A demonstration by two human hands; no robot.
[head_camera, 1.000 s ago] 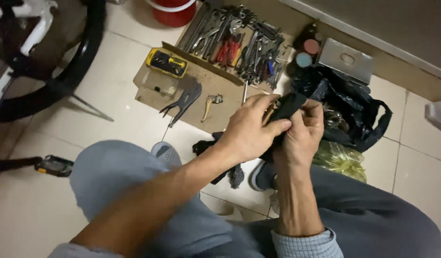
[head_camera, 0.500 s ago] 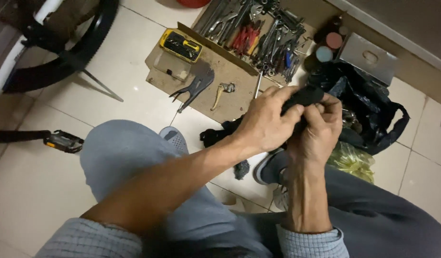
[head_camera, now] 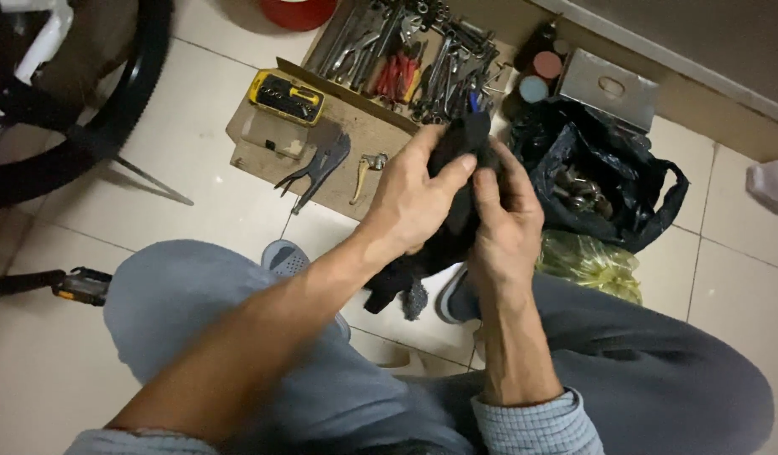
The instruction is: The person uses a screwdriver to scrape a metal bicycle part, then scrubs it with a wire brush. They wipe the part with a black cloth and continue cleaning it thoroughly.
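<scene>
Head view, looking down over bent knees in grey trousers (head_camera: 659,379) to a tiled floor (head_camera: 195,211).

Left hand (head_camera: 418,206) and right hand (head_camera: 507,227) raised together above the knees, both closed on a black cloth (head_camera: 461,168). Cloth sandwiched between the two palms: top end poking above the fingertips, lower frayed end hanging below the wrists toward a grey shoe (head_camera: 284,255). Left thumb and forefinger pinched on the cloth's upper edge from the left; right fingers wrapped over it from the right, thumb pressed to its front. What the cloth covers, if anything: cannot tell.

Beyond the hands: flattened cardboard (head_camera: 364,139) on the floor, bearing a yellow bit case (head_camera: 288,97), locking pliers (head_camera: 317,168), a small brass-coloured lever (head_camera: 368,168). Farther back, tray of wrenches and red-handled tools (head_camera: 406,50). Right of the hands, just beside: open black bag (head_camera: 608,168); yellowish plastic bag (head_camera: 587,261) below it. Metal box (head_camera: 612,84) near the wall. Bicycle tyre (head_camera: 111,109) upper left; pedal (head_camera: 81,285) at left edge.
</scene>
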